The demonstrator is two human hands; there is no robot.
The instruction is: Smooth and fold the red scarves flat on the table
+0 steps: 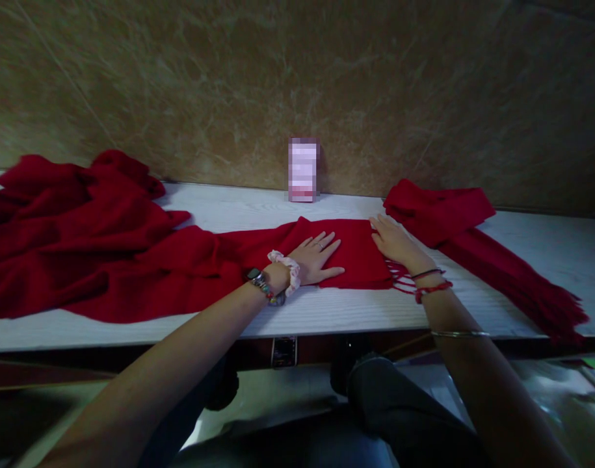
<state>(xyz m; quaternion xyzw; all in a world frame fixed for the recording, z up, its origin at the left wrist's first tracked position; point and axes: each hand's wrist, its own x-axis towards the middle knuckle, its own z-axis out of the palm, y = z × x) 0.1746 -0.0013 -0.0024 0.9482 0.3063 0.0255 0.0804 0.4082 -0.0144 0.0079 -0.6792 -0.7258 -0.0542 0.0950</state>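
A long red scarf (pixel 353 250) runs along the white bench top, its right end lying flat with a fringe showing at the edge. On that flat part rests my left hand (pixel 317 258), palm down with fingers spread. My right hand (pixel 397 244) lies at the scarf's right edge, fingers stretched out over the border and the fringe. Toward the left, the red cloth bunches into loose, wrinkled folds. To the right of my right hand lies another red scarf (pixel 436 218), folded over, its fringed end hanging toward the front edge.
A small upright box or card (pixel 303 170), blurred out, leans near the brown marbled wall (pixel 204 84). The white bench top (pixel 346 318) is narrow, with its front edge close to me. Below that edge lies a phone (pixel 284 351), near my legs.
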